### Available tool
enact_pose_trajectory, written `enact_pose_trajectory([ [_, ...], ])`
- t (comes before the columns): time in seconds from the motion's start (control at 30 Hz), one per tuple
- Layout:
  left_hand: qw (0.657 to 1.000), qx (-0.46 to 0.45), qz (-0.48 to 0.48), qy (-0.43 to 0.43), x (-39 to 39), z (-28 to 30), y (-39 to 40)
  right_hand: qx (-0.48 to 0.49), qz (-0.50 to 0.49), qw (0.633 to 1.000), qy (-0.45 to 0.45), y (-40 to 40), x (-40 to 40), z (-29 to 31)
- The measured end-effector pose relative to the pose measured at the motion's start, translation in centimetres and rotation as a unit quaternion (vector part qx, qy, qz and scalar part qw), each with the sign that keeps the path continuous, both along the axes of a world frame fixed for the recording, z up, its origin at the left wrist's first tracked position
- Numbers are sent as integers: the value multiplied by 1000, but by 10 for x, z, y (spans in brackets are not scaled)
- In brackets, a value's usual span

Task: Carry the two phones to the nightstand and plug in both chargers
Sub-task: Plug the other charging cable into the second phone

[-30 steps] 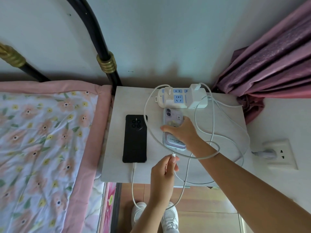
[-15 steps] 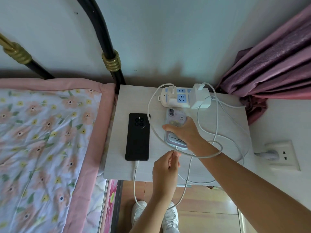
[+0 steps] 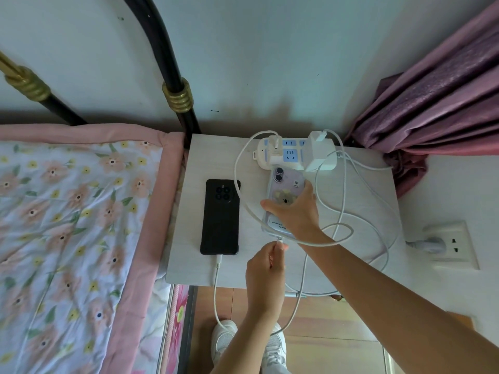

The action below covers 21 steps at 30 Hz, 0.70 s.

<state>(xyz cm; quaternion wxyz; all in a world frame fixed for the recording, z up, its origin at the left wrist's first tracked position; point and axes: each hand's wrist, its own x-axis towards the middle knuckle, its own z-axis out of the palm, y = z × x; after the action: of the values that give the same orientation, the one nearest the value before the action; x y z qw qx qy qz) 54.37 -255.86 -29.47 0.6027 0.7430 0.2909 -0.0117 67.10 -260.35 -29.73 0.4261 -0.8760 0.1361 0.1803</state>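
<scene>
On the pale counter [image 3: 189, 225], right grip [image 3: 293, 209] clasps the glossy lilac phone [image 3: 283, 182] while left grip [image 3: 266, 268] pinches a slim white plug [image 3: 280, 241].

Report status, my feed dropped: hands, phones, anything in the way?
Left hand pinches charger plug at bottom edge of lilac phone. Right hand grips it on nightstand. Black phone cabled. Cable loop across right wrist.

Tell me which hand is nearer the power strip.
Right. The right hand holds the purple phone right beside the power strip; the left hand is farther back, near the front edge of the nightstand, pinching a cable plug.
</scene>
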Motion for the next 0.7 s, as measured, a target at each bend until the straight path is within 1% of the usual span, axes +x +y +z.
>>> enact_pose_trajectory([
  [0.13, 1000, 6, 15, 0, -3, -4, -2, 13, 3, 999, -38, 2, -7, 4],
  [0.23, 999, -6, 41, 10, -2, -3, -5, 24, -11, 999, -46, 2, -10, 5],
  [0.4, 999, 1, 45, 20, 0, -3, -4, 33, -35, 998, -36, 1, -13, 4],
  [0.57, 1000, 26, -11, 8, -4, -4, -1, 44, -30, 998, -23, 0, -13, 3],
  [0.7, 1000, 5, 20, 16, -4, -2, -2, 47, -34, 998, -18, 3, -14, 3],
])
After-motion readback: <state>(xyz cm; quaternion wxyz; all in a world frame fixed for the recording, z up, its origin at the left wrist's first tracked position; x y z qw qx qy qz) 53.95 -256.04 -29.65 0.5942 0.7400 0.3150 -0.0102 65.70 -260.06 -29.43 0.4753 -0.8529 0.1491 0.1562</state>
